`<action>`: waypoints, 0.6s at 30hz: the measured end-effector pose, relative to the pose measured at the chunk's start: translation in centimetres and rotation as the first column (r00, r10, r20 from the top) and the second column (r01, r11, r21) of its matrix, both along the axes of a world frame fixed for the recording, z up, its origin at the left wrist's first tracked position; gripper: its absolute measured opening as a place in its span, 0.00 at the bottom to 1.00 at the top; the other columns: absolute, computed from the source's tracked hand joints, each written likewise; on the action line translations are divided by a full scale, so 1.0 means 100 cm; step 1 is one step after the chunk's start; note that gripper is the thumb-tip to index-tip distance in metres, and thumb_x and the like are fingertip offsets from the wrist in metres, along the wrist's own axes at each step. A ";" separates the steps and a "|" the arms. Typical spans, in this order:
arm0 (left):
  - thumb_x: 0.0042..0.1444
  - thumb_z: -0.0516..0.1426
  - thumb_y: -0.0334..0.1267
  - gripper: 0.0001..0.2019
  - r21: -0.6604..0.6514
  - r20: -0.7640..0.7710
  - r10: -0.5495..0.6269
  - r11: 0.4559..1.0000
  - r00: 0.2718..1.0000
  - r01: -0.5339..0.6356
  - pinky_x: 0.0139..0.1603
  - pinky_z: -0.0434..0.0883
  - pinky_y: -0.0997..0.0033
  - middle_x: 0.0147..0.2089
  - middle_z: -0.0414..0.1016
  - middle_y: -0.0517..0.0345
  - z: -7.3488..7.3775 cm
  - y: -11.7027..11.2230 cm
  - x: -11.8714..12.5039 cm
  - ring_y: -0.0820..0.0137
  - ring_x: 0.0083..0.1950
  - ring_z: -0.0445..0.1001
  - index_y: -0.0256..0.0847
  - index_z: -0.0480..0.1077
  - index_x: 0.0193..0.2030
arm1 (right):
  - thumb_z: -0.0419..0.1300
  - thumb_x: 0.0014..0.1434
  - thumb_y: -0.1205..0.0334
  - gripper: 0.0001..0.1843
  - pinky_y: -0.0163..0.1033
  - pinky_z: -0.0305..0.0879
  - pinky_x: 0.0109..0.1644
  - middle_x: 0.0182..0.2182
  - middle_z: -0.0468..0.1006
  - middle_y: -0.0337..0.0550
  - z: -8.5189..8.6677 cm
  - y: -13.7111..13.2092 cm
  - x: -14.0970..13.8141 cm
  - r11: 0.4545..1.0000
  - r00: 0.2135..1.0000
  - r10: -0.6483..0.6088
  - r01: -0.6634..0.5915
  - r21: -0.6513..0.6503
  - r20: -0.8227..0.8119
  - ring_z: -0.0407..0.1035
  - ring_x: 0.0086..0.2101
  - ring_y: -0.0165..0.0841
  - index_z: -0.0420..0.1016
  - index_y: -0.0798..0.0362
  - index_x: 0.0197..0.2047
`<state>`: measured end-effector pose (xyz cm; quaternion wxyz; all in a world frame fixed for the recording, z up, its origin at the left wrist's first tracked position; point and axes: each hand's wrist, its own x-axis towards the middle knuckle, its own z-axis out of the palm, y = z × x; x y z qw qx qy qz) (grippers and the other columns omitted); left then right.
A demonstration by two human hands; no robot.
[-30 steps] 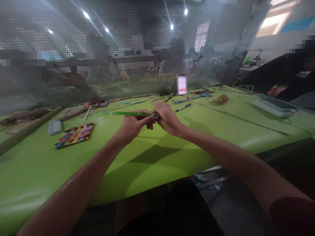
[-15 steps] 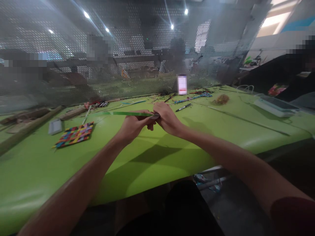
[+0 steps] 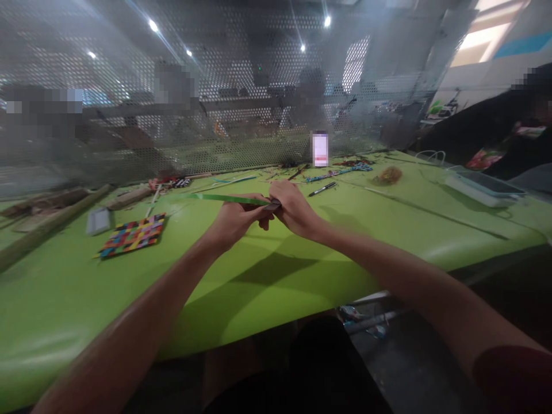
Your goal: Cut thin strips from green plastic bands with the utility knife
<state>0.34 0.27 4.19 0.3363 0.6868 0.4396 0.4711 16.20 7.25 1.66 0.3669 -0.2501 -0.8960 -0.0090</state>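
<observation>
Both of my hands meet above the middle of the green table. My left hand (image 3: pixel 235 221) is closed, thumb pressed along a dark flat piece (image 3: pixel 273 206) whose kind I cannot make out. A thin green strip (image 3: pixel 215 198) runs over the same hand and stretches out to the left, its far end faint against the tabletop. My right hand (image 3: pixel 294 210) is closed around the right end of the dark piece, its fingers curled against the left hand's fingertips. Where strip and dark piece meet is partly covered by my fingers.
A multicoloured woven square (image 3: pixel 133 234) and a whitish block (image 3: pixel 99 221) lie left on the green tabletop (image 3: pixel 241 305). Beyond my hands are a black pen (image 3: pixel 322 188), an upright phone (image 3: pixel 319 149) and a patterned braid (image 3: pixel 338 172). Perforated mesh (image 3: pixel 241 121) borders the back. Someone sits at right.
My hands keep nearly the same pose and grip. The whole view has shifted very slightly.
</observation>
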 end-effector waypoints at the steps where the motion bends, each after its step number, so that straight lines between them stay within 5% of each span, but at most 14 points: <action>1: 0.53 0.66 0.48 0.17 -0.004 0.006 -0.009 1.000 1.000 0.009 0.30 0.69 0.71 0.23 0.74 0.57 -0.001 0.001 -0.001 0.71 0.26 0.71 0.38 0.74 0.24 | 0.52 0.62 0.70 0.14 0.40 0.53 0.42 0.29 0.66 0.43 0.001 0.002 0.001 1.000 1.000 0.001 -0.001 0.008 -0.001 0.57 0.35 0.34 0.54 0.52 0.26; 4: 0.55 0.65 0.46 0.14 -0.041 0.075 -0.063 0.997 0.995 0.066 0.31 0.69 0.71 0.24 0.74 0.57 -0.008 0.010 -0.009 0.72 0.27 0.71 0.37 0.74 0.27 | 0.55 0.57 0.71 0.12 0.38 0.52 0.39 0.28 0.65 0.41 0.006 0.012 0.008 1.000 0.999 0.025 -0.026 -0.010 -0.032 0.56 0.33 0.31 0.55 0.52 0.27; 7: 0.53 0.66 0.45 0.13 -0.101 0.128 -0.062 0.992 0.990 0.075 0.32 0.69 0.71 0.26 0.75 0.57 -0.014 0.021 -0.018 0.72 0.27 0.72 0.36 0.74 0.31 | 0.57 0.61 0.66 0.06 0.35 0.54 0.37 0.29 0.67 0.40 0.018 0.021 0.020 0.973 0.988 0.122 -0.137 -0.183 -0.094 0.57 0.31 0.28 0.63 0.54 0.32; 11: 0.50 0.67 0.47 0.15 -0.158 -0.009 0.006 0.987 1.000 -0.007 0.30 0.70 0.71 0.25 0.76 0.55 -0.018 0.030 -0.024 0.72 0.26 0.72 0.35 0.76 0.29 | 0.54 0.68 0.56 0.12 0.34 0.55 0.35 0.30 0.70 0.40 0.026 0.025 0.028 0.921 0.975 0.216 -0.223 -0.318 -0.058 0.59 0.30 0.27 0.72 0.57 0.40; 18: 0.51 0.65 0.50 0.18 -0.117 -0.167 -0.044 0.993 0.985 0.025 0.30 0.71 0.70 0.24 0.76 0.54 -0.018 0.031 -0.024 0.70 0.26 0.73 0.37 0.74 0.23 | 0.58 0.64 0.61 0.09 0.32 0.54 0.32 0.27 0.71 0.39 0.011 0.023 0.021 0.914 0.964 0.260 -0.229 -0.334 0.049 0.60 0.27 0.26 0.75 0.59 0.38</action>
